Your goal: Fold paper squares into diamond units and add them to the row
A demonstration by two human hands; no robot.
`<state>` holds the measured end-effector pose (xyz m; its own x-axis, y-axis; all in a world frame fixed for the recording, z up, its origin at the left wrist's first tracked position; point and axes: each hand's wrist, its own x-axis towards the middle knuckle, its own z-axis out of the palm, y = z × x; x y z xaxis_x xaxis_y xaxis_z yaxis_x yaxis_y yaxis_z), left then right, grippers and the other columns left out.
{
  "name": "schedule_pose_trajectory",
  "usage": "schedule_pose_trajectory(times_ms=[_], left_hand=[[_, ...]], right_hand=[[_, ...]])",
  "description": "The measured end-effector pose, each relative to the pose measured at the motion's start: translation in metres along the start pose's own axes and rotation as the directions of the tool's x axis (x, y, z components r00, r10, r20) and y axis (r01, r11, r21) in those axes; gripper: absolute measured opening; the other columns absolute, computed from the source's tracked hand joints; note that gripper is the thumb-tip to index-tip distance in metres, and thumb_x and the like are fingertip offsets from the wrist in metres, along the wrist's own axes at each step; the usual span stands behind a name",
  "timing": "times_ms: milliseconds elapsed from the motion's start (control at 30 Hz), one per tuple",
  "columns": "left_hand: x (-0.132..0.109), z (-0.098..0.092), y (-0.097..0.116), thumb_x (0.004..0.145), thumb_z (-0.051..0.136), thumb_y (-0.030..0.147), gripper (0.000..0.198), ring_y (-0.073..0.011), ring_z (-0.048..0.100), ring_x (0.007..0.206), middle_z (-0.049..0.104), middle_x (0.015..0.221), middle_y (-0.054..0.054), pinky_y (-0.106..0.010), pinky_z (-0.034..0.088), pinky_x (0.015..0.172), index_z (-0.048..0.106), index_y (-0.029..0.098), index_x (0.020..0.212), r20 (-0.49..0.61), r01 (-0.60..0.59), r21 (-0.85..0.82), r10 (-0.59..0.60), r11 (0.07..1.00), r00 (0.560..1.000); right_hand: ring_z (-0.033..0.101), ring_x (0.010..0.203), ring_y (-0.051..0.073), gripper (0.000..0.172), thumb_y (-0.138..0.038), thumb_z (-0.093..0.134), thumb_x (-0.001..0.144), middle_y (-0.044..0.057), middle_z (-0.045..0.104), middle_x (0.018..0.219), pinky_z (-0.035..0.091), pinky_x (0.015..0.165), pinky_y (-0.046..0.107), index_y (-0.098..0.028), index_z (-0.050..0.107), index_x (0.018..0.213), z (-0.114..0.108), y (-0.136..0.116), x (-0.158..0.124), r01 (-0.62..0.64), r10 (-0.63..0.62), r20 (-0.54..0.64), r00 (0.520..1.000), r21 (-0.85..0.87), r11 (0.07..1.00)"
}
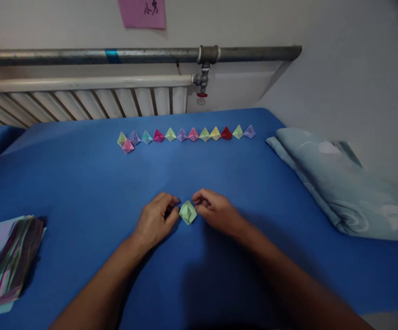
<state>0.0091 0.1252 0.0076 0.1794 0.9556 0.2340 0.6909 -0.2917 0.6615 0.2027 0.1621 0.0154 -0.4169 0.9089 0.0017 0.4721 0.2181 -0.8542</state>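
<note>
A person is leaning over a blue-sheeted bed [82, 192], both bare forearms reaching forward. The left hand [156, 220] and the right hand [216, 211] are each curling nearly closed, fingertips pinching opposite sides of a small pale green origami piece [188, 212], which is resting on the sheet between them, near the middle of the bed.

The piece is likely feather-light and thin, easy to crush or uncrease, so light pinches at its side corners seem the safest hold.

Farther back, a row of folded paper pieces [185, 134] in many colours is lying in a line. A stack of coloured paper sheets [8, 263] is sitting at the left edge, and a folded pale blue quilt [339, 183] at the right. Behind the bed, a white radiator [82, 103] and a grey pipe [133, 55] are running along the wall, beneath a pink note [142, 13].
</note>
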Motion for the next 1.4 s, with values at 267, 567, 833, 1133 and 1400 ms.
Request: schedule_pose_trajectory(times_ms=[267, 567, 833, 1133, 1400], left_hand=[[-0.005, -0.012, 0.009, 0.077, 0.048, 0.01, 0.021, -0.0115, 0.054, 0.071, 0.058, 0.084, 0.0, -0.025, 0.045, 0.067, 0.059, 0.021, 0.091, 0.178, -0.093, -0.1, 0.109, 0.991, 0.978], [-0.005, -0.008, 0.011, 0.078, 0.06, 0.021, 0.019, -0.0158, 0.054, 0.079, 0.058, 0.087, 0.0, -0.031, 0.044, 0.074, 0.06, 0.024, 0.097, 0.283, -0.077, 0.029, 0.065, 0.997, 0.957], [-0.005, -0.002, 0.01, 0.082, 0.06, 0.023, 0.007, -0.0155, 0.056, 0.079, 0.058, 0.085, 0.0, -0.034, 0.042, 0.077, 0.062, 0.022, 0.088, 0.292, -0.142, 0.087, 0.111, 0.986, 0.95], [-0.005, -0.003, 0.01, 0.082, 0.059, 0.022, 0.006, -0.016, 0.055, 0.08, 0.058, 0.086, 0.0, -0.033, 0.043, 0.076, 0.059, 0.021, 0.088, 0.284, -0.131, 0.079, 0.103, 0.988, 0.953], [-0.009, -0.005, 0.007, 0.08, 0.061, 0.023, 0.027, -0.0181, 0.057, 0.086, 0.061, 0.099, -0.003, -0.034, 0.047, 0.078, 0.057, 0.023, 0.106, 0.276, -0.102, 0.077, 0.077, 0.992, 0.958]], right_hand=[[0.045, 0.059, 0.007, 0.01, -0.01, 0.056, 0.076, -0.005, 0.049, 0.072, 0.037, 0.058, 0.02, -0.019, 0.061, 0.078, -0.018, -0.008, -0.014, 0.029, -0.036, 0.198, 0.979, 0.039, 0.999], [0.049, 0.066, 0.01, 0.018, -0.01, 0.058, 0.078, -0.003, 0.053, 0.078, 0.033, 0.061, 0.022, -0.021, 0.064, 0.091, -0.01, -0.013, -0.019, 0.134, -0.059, 0.28, 0.958, -0.257, 0.957], [0.045, 0.064, 0.009, 0.009, -0.013, 0.057, 0.083, -0.003, 0.051, 0.075, 0.027, 0.058, 0.022, -0.019, 0.063, 0.081, -0.003, -0.007, -0.02, 0.194, -0.104, 0.258, 0.961, -0.352, 0.916], [0.047, 0.067, 0.01, 0.007, -0.015, 0.056, 0.084, -0.002, 0.051, 0.077, 0.029, 0.06, 0.023, -0.019, 0.062, 0.083, -0.004, -0.009, -0.019, 0.185, -0.084, 0.266, 0.96, -0.383, 0.905], [0.051, 0.071, 0.013, 0.02, -0.016, 0.06, 0.082, -0.001, 0.053, 0.081, 0.036, 0.065, 0.024, -0.021, 0.064, 0.101, -0.01, -0.011, -0.02, 0.145, -0.059, 0.271, 0.961, -0.309, 0.94]])
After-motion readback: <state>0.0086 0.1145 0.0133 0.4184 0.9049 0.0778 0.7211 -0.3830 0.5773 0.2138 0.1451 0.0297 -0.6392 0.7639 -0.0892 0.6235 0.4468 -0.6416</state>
